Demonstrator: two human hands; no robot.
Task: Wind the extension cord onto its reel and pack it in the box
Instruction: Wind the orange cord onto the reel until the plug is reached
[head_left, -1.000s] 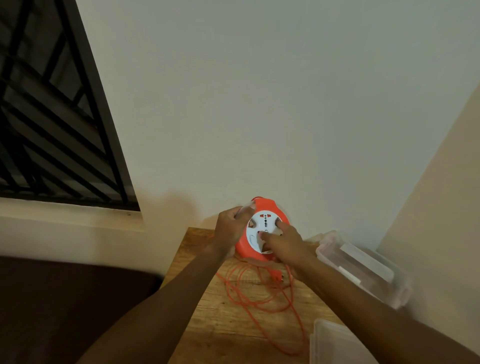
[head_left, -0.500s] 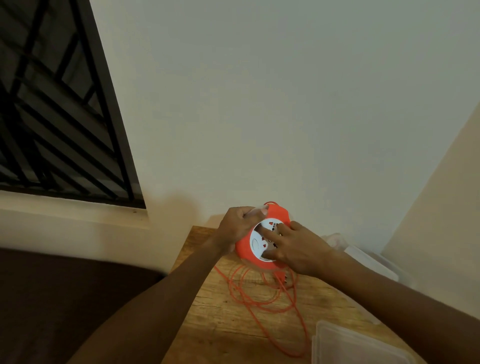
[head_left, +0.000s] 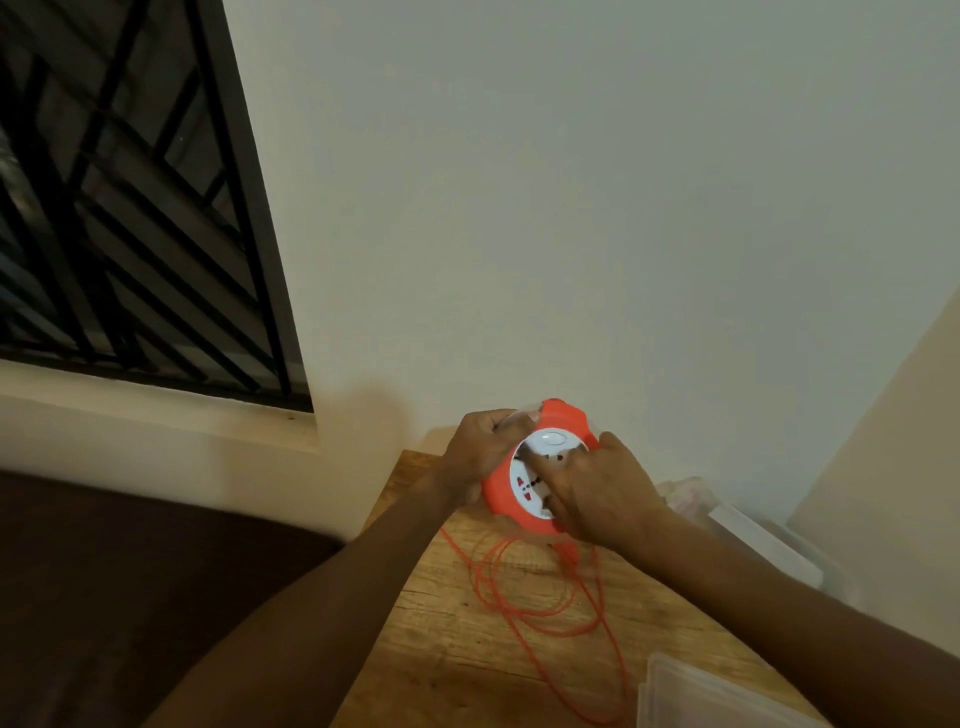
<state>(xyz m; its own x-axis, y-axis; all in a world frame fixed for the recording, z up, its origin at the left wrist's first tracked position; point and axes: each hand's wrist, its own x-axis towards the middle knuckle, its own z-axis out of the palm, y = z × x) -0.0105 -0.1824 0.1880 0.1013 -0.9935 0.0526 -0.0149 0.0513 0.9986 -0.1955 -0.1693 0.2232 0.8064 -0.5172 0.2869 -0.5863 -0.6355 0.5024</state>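
Note:
An orange reel (head_left: 501, 491) with a white socket face is held above the far end of the wooden table (head_left: 447, 665). My left hand (head_left: 480, 452) grips its left rim. My right hand (head_left: 597, 493) lies over the white face, fingers spread on it and thumb at the upper right rim. The loose orange cord (head_left: 540, 597) hangs from the reel and lies in loops on the table, trailing toward the near edge. A clear plastic box (head_left: 753, 535) sits to the right, partly hidden by my right forearm.
A clear lid (head_left: 696, 696) lies at the table's near right corner. The white wall stands just behind the table, with a barred window (head_left: 119, 208) at the upper left. Dark floor shows to the left of the table.
My right hand has turned on the white face, its fingers moving from the centre toward the right and lower rim. The socket face has rotated, and the view has shifted left.

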